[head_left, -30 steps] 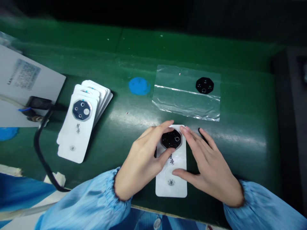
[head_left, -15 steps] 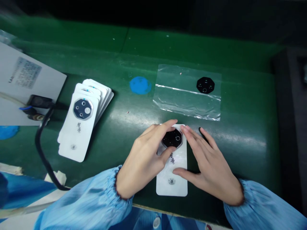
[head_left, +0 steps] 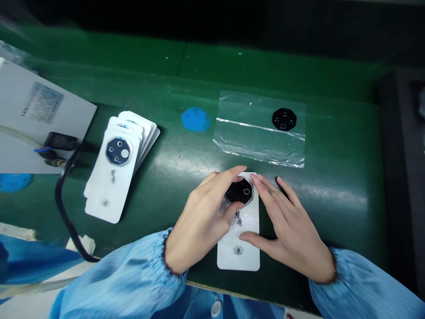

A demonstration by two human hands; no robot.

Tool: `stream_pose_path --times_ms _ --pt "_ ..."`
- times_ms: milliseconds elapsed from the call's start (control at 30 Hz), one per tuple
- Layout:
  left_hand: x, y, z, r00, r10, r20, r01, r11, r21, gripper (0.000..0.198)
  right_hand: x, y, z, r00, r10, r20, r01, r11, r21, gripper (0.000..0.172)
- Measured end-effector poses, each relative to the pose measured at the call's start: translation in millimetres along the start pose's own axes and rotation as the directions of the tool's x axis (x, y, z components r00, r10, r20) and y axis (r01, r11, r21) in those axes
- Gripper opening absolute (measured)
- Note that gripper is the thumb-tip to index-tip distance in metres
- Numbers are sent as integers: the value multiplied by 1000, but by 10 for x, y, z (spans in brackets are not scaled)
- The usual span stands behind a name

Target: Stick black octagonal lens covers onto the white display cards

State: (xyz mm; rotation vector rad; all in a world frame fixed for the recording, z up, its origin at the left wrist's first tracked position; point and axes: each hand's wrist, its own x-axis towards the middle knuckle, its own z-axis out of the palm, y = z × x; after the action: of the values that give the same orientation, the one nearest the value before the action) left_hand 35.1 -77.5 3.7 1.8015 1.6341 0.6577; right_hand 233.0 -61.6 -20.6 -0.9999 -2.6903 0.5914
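Note:
A white phone back cover (head_left: 239,248) lies flat on the green mat, near the front edge. A black octagonal camera lens piece (head_left: 239,191) sits in its upper part. My left hand (head_left: 202,223) pinches that lens piece between thumb and forefinger. My right hand (head_left: 287,228) rests on the cover's right side, forefinger at the top corner and thumb across the middle, fingers stretched out. Both arms wear light blue sleeves.
A fanned stack of white covers (head_left: 119,168) lies at the left. A clear plastic bag (head_left: 259,133) holding another black lens piece (head_left: 284,119) is behind the hands. A blue round sticker (head_left: 195,119), a black cable (head_left: 64,195) and a white labelled sheet (head_left: 36,119) are further left.
The view has shifted a little to the left, so everything sits slightly further right. Both hands keep the same hold on the cover and lens piece.

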Motion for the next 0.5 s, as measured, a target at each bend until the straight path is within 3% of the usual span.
stream_pose_path --times_ms 267,500 --pt "28 -19 -47 999 19 34 -19 1000 -4 65 14 14 -6 1000 -5 7 5 1000 -13 88" --pt "44 -36 -79 996 50 71 -48 999 -25 63 -11 10 -25 998 -56 15 57 998 -35 72"
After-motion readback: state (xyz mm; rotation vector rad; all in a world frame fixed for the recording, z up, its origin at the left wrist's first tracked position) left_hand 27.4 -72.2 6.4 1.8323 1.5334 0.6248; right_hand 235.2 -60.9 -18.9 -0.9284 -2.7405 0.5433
